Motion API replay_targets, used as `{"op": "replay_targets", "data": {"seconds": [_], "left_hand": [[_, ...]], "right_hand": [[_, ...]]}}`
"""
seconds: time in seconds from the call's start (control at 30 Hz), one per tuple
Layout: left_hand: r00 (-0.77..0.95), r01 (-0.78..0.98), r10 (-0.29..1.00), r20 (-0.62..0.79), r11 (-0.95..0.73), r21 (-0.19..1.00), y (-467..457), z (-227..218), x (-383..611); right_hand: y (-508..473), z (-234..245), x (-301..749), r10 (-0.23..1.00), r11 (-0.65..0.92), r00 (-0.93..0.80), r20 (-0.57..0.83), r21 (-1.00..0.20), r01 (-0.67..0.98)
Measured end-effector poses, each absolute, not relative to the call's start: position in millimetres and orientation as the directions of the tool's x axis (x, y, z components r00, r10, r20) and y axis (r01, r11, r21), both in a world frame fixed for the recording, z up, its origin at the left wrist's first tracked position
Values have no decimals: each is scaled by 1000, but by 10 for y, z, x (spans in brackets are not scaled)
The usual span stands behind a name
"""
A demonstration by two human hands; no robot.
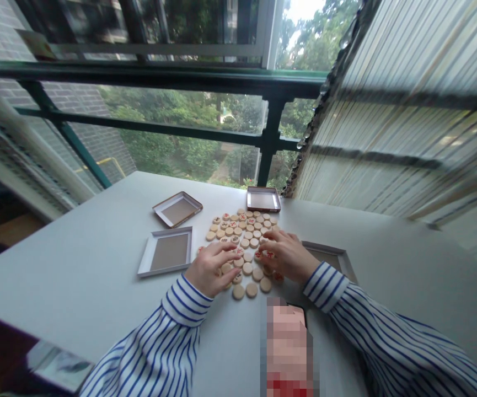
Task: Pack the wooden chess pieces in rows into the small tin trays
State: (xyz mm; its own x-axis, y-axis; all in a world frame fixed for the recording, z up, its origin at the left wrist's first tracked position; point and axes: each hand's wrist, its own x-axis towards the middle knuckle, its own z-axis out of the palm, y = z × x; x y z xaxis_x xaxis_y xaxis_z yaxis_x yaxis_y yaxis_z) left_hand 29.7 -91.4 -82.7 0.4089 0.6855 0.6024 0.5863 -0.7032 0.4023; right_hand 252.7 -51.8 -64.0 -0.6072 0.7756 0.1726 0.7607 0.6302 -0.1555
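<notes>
Many round wooden xiangqi pieces (252, 290) are spread over the middle of the white table. Some lie with red or dark characters up, others show a plain face. My left hand (212, 268) rests over the left side of the spread, fingers apart and pointing to the right across the pieces. On the right side, my right hand (290, 255) lies over other pieces with its fingers spread toward the left. Both hands hide some pieces beneath them, and neither has one gripped. A gap with uncovered pieces runs between the two hands.
On the white table (97, 259), two shallow box halves, one nearer (167, 251) and one farther (178, 209), lie left of the pieces. Another box half (263, 199) sits at the back, and a fourth (333, 258) is partly behind my right arm. A green railing (159, 77) and bead curtain (387, 121) stand beyond.
</notes>
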Motion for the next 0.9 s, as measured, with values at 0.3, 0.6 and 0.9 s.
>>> {"op": "replay_targets", "data": {"seconds": [0.3, 0.6, 0.9], "left_hand": [[492, 660, 689, 532, -694, 289, -1213, -1036, 293], [482, 707, 680, 553, -674, 214, -1251, -1165, 321], [470, 708, 696, 543, -665, 239, -1238, -1184, 339]], "right_hand": [[-499, -655, 2469, 787, 616, -605, 122, -103, 781], [-608, -496, 2551, 794, 608, -586, 164, -171, 775], [-713, -441, 2518, 766, 639, -583, 272, -216, 738]]}}
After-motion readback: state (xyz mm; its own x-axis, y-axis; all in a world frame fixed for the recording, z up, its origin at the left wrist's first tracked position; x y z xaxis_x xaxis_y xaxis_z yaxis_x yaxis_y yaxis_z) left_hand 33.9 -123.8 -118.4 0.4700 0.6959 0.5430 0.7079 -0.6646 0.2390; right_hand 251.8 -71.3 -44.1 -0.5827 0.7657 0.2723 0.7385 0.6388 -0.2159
